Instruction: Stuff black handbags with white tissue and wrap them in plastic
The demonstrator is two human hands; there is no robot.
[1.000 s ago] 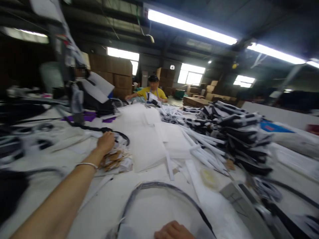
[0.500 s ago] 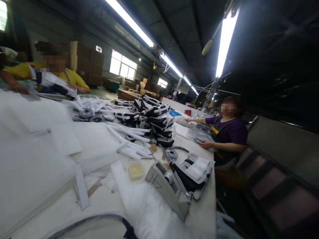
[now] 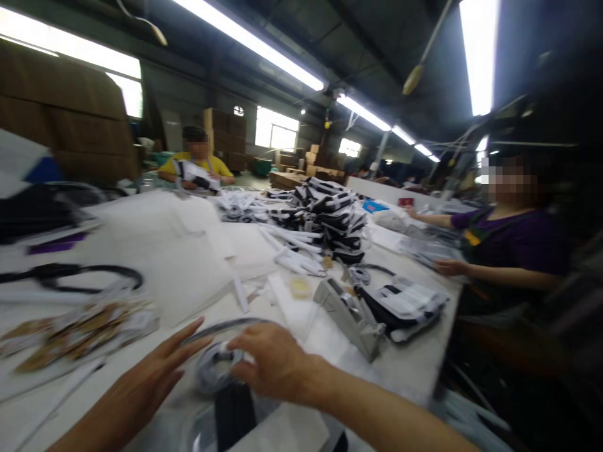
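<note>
My right hand [image 3: 273, 361] reaches in from the right, its fingers curled onto the edge of a coil of grey cord [image 3: 203, 376], thumb near the coil's centre. My left hand [image 3: 157, 367] is to the left of the coil with its fingers stretched out, holding nothing that I can see. A dark curved tube [image 3: 235, 324] runs behind both hands. Below the coil lies a black and white piece with a black band [image 3: 234, 414], partly under clear plastic. Motion blurs its details.
A grey tape dispenser [image 3: 348, 317] stands right of my hands, beside a wrapped black and white bundle [image 3: 407, 304]. White foam sheets [image 3: 188, 263] and brown cards [image 3: 89, 329] lie left. Bundles are piled [image 3: 336, 220] mid-table. Two co-workers [image 3: 509, 238] [image 3: 198, 164] handle items at the table.
My view has swung left and shifted back. Both my hands have come into sight, the right one on the grey coil. The coil and the piece under it now show.
</note>
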